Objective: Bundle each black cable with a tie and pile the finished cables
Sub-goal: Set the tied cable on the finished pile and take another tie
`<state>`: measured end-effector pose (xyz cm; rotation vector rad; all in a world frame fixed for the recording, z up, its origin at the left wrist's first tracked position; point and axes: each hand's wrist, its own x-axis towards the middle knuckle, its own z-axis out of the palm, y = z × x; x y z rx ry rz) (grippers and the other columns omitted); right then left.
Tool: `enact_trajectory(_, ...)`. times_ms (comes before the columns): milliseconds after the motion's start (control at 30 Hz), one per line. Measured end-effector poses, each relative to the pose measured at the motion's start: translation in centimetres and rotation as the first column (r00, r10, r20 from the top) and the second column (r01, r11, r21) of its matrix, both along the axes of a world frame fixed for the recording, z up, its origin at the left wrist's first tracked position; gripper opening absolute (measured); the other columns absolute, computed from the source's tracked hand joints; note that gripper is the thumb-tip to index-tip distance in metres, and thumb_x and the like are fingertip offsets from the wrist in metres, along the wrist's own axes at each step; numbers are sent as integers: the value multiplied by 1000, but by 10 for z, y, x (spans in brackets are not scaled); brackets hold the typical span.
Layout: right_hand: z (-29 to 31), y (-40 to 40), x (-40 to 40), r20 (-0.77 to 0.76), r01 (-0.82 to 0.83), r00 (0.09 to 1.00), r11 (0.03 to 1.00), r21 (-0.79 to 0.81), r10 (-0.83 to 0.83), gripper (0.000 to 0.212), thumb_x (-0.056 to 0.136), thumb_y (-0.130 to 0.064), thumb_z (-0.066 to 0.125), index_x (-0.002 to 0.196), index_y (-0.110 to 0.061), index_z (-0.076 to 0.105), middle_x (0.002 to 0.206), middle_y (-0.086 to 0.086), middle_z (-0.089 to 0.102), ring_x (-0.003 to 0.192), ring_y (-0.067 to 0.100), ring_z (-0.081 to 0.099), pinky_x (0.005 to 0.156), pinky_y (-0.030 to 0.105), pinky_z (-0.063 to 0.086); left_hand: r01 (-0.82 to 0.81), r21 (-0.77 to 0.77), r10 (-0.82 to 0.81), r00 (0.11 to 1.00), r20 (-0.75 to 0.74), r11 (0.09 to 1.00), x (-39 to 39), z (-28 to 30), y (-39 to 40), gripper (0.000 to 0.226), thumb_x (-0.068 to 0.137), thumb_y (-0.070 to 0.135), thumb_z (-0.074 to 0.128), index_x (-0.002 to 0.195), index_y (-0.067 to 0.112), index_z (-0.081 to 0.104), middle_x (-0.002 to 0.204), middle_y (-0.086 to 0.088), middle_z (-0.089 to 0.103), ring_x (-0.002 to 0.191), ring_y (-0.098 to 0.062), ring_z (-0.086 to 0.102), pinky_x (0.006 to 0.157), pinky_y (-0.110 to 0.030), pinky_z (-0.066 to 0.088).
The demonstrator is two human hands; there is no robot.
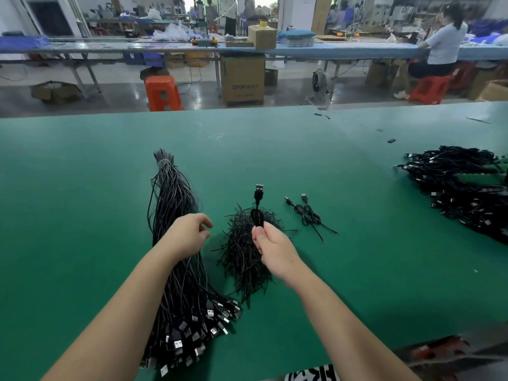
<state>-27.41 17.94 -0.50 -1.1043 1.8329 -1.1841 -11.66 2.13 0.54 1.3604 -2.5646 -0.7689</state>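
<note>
While held: one cable (258, 204), two hands.

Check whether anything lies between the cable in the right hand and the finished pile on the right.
Nothing visible blocks it. The right hand holds the coiled cable above the ties; two loose cables lie beside that path, then bare mat to the finished pile.

a: the finished pile (464, 188) runs off the right edge, and the left forearm (132, 292) hides part of the loose cable bunch (181, 243).
b: the right hand (272, 248) covers the folded cable's (258, 213) lower end.
</note>
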Motion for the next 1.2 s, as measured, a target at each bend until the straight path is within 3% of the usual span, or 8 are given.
enact_trajectory(200,-5,-1,-8,19,23,1000,999,23,-23,33,108,-39,34,79,-23,40,78,-10,43,70,9,39,73,32,40,66,-142,-23,959,282,988,-14,-54,6,27,97,36,60,121,25,66,120,2,68,108,-21,63,100,-39,47)
enact_trajectory(367,-3,2,-12,-26,19,1000,999,37,-18,34,108,-38,33,81,-20,39,77,-6,43,71,14,42,83,51,49,66,-240,8,955,298,969,-18,-74,12,20,100,31,56,115,26,66,114,1,64,99,-24,63,91,-38,42)
enact_trajectory(533,-5,3,-15,-70,8,998,999,43,-5,37,109,-41,31,79,-21,38,76,-13,46,69,4,46,83,35,46,34,-205,15,972,233,978,-16,-70,11,21,98,18,56,111,20,73,109,-2,72,98,-25,65,89,-36,50)
enact_trajectory(667,-5,1,-19,-69,3,998,997,73,2,23,108,-44,31,100,-24,39,82,-2,52,66,11,53,61,16,48,14,-158,22,974,227,987,-7,-56,8,24,96,13,60,111,21,76,108,2,75,95,-18,69,87,-35,57)
enact_trajectory(833,-6,1,-19,-8,3,1000,1000,-2,-3,21,107,-49,33,109,-34,47,75,-21,42,64,-3,42,80,29,44,-71,-179,108,972,208,981,14,-32,3,21,94,17,61,99,26,79,104,8,76,91,-16,68,84,-33,57)
enact_trajectory(1000,1,2,-10,-23,-99,995,993,-65,98,29,106,-49,35,88,-28,44,71,-19,41,61,-3,37,73,25,36,-233,-200,223,972,-73,952,16,-10,13,18,95,19,61,97,23,79,91,6,73,64,-10,60,61,-26,48)
enact_trajectory(1100,2,1,7,-153,-210,968,976,-59,198,27,104,-53,32,83,-44,46,67,-22,49,58,-9,44,63,18,33,-234,-145,167,914,-369,961,2,5,33,12,92,20,67,92,27,77,89,13,67,77,-2,60,67,-15,42)
enact_trajectory(1200,-2,-4,17,-76,-200,978,977,-70,195,29,96,-57,32,83,-39,51,59,-14,51,51,1,47,57,29,43,-115,-130,36,869,-494,985,-13,11,57,10,90,18,71,87,27,73,85,17,63,80,4,58,65,-6,39)
